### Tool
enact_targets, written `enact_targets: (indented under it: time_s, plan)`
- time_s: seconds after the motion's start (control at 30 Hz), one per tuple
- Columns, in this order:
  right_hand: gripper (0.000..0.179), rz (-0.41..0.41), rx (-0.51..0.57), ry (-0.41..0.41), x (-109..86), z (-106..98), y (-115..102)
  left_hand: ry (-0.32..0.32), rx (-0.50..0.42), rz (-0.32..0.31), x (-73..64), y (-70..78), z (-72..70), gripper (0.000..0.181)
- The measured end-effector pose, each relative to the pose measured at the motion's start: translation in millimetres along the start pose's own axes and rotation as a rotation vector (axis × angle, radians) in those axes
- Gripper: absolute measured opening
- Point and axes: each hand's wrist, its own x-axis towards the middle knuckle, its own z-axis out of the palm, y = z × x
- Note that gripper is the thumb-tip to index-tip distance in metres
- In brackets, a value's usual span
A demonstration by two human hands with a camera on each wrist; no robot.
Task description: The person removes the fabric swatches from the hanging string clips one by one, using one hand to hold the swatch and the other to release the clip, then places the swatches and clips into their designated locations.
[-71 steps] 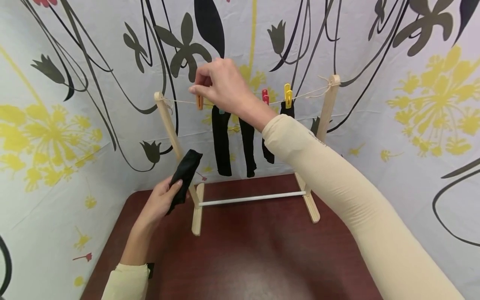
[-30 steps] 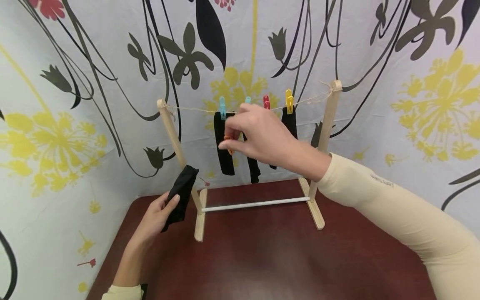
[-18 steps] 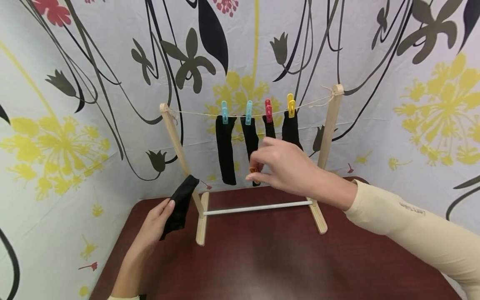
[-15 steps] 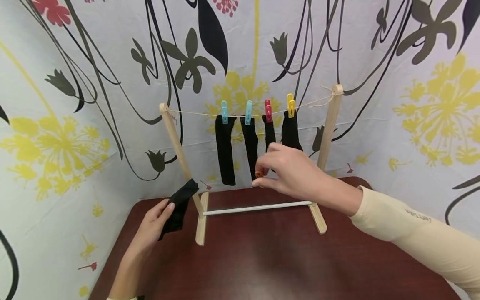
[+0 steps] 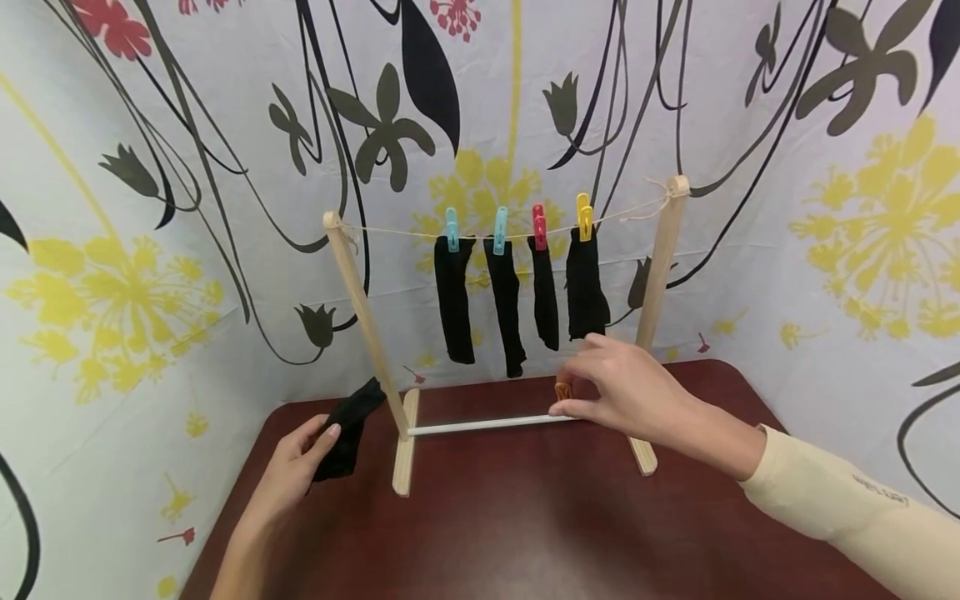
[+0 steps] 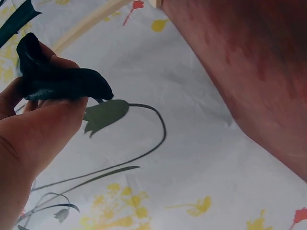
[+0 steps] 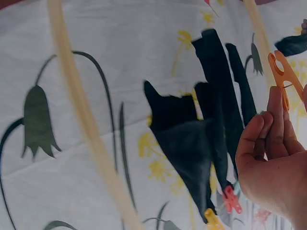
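Note:
My left hand (image 5: 288, 462) holds a black sock (image 5: 348, 429), its thumb on top, beside the left post of a small wooden drying rack. In the left wrist view the sock (image 6: 57, 81) bunches up between thumb and fingers. My right hand (image 5: 622, 383) pinches an orange clothespin (image 5: 562, 391) in front of the rack's right half, below the line; the clothespin (image 7: 283, 72) shows clearly in the right wrist view. Several black socks (image 5: 453, 300) hang from the string line (image 5: 397, 231), clipped by two turquoise clothespins (image 5: 452, 229), a red clothespin (image 5: 539, 227) and a yellow clothespin (image 5: 584, 218).
The rack has a left post (image 5: 367, 325), a right post (image 5: 660, 267) and a white lower rod (image 5: 487, 425). It stands at the back of a dark red-brown table (image 5: 495, 517). A flower-printed cloth (image 5: 247, 208) encloses the back and sides.
My right hand has taken the orange clothespin off the line's left end and carried it down and to the right. My left hand, still holding the sock, has sunk slightly.

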Motion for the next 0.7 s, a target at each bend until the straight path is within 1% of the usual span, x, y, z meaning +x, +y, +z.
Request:
enact_targets:
  time_s: [0.1, 0.17, 0.3, 0.43, 0.53, 0.6, 0.7]
  plan:
    - [0.027, 0.047, 0.002, -0.017, -9.8, 2.4, 4.9, 0.022, -0.014, -0.015, 0.4, -6.1, -3.1, 0.044]
    - [0.027, 0.078, 0.014, -0.029, -15.6, 5.1, 8.0, 0.044, -0.010, -0.039, 0.0, -9.8, -5.7, 0.045]
    - [0.027, 0.114, 0.035, -0.058, -26.3, 12.8, 14.0, 0.074, 0.042, -0.105, -3.0, -18.8, -10.0, 0.048]
    - [0.027, 0.130, 0.025, -0.068, -38.1, 20.8, 20.1, 0.061, 0.094, -0.188, -3.4, -27.1, -11.7, 0.057]
    - [0.026, 0.149, 0.021, -0.071, -46.4, 28.8, 24.7, 0.039, 0.133, -0.230, -3.3, -33.5, -12.2, 0.061]
    - [0.028, 0.161, 0.022, -0.077, -51.3, 35.5, 27.3, 0.029, 0.151, -0.245, -4.1, -37.5, -12.8, 0.059]
    - [0.031, 0.174, 0.014, -0.104, -58.1, 46.8, 30.7, 0.029, 0.219, -0.241, -5.5, -43.8, -13.7, 0.050]
